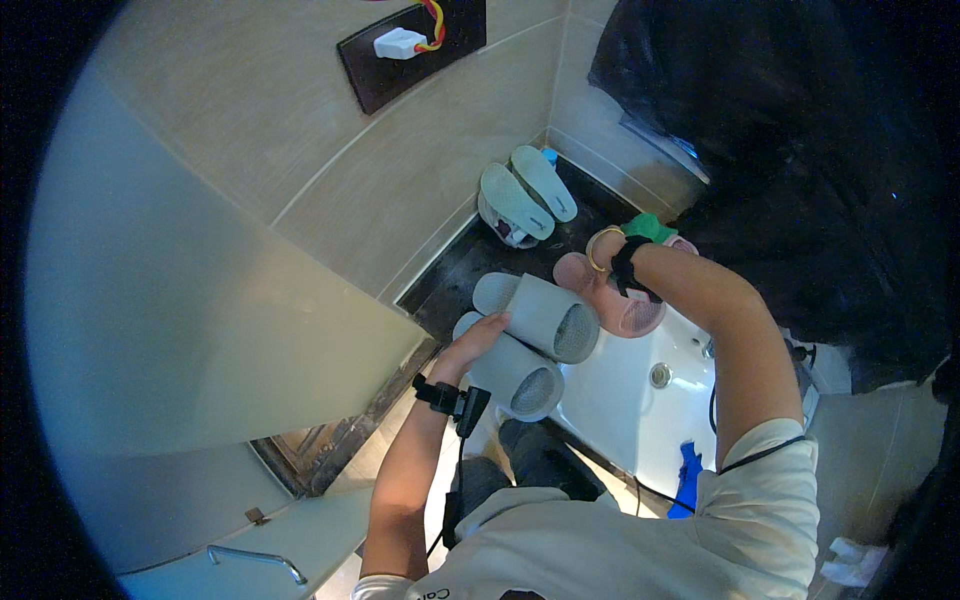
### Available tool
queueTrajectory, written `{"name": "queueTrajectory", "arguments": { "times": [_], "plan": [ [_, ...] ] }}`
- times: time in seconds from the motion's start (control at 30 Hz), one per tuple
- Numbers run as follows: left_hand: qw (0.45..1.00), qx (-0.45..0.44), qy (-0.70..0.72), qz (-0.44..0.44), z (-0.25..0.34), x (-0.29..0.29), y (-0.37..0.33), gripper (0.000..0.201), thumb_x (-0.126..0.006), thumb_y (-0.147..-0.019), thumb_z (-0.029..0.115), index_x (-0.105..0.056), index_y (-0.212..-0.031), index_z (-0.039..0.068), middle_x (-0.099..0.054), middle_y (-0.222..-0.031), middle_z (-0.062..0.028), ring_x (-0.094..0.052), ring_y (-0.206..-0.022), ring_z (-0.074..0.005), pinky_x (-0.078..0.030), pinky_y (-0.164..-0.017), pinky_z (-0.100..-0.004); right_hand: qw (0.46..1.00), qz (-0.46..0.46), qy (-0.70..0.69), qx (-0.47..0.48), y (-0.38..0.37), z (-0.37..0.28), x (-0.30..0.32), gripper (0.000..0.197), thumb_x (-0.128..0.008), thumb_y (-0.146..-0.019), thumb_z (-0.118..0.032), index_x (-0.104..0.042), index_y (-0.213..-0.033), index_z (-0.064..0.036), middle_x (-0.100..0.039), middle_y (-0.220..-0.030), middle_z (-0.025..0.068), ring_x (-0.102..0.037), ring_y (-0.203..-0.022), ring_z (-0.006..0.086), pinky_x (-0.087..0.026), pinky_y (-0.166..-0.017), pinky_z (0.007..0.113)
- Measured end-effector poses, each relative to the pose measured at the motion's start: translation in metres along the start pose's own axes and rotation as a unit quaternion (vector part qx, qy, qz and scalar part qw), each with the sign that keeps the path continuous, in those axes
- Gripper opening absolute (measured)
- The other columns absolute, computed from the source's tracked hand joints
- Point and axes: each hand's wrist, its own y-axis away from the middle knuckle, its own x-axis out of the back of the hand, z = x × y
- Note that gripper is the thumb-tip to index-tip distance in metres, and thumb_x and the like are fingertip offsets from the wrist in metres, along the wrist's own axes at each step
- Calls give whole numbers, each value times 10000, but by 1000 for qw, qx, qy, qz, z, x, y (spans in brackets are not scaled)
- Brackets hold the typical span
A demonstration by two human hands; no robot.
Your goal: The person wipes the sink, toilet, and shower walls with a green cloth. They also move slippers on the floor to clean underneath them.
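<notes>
My left hand [478, 343] is closed on a pair of grey slide slippers, its fingers partly hidden between them. One grey slipper [550, 318] is farther from me; the other grey slipper [515, 375] is nearer, its toe opening facing right. They hang over the left rim of a white washbasin [620, 395]. To the right, my right hand [605, 262] is bent down onto pink slippers [635, 312] at the basin's far edge and appears to grip one. Its fingers are mostly hidden. A gold bangle and black strap are on that arm.
Pale green slippers [515, 200] lean in the far corner on a dark ledge [450, 290]. A green cloth-like item [648, 228] lies beyond my right wrist. Black sheeting [800, 150] hangs at right; a blue item [687, 478] lies on the basin. A frosted panel [200, 300] stands left.
</notes>
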Motion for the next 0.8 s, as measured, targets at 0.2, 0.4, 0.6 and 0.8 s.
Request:
{"name": "queueTrajectory", "arguments": {
  "times": [0.2, 0.4, 0.6, 0.8],
  "plan": [
    [999, -6, -25, 25, 15, -6, -45, 517, -356, -925, 371, -368, -1275, -9, -434, -1257, -129, -410, -1136, -209, -297, -973, -307, 998, -45, 29, 38, -71, 37, -13, 516, -662, -652, -482, -643, -967, -74, -623, -970, 97, -592, -848, 265, -472, -702, 390],
    [1000, 11, 24, -1, 32, -21, -68, 517, -354, -927, 375, -364, -1279, -4, -425, -1269, -111, -394, -1151, -196, -300, -973, -307, 998, 13, 39, 54, -99, 68, -35, 396, -661, -659, -403, -639, -931, -116, -618, -950, 86, -585, -811, 252, -469, -677, 389],
    [999, 31, 29, 18, 19, -18, -96, 478, -350, -933, 355, -398, -1266, 16, -436, -1266, -81, -412, -1128, -165, -329, -953, -311, 998, 6, -6, 64, -72, 74, -11, 639, -711, -592, -452, -533, -1094, -100, -549, -1084, 110, -518, -977, 264, -429, -787, 393],
    [998, 65, 12, 5, 30, -12, -90, 493, -361, -928, 361, -380, -1279, 15, -393, -1305, -87, -375, -1162, -172, -287, -983, -302, 993, 18, -39, 111, -54, 84, 24, 877, -750, -542, -496, -422, -1245, -87, -488, -1197, 133, -455, -1124, 284, -391, -890, 402]
  ]
}}
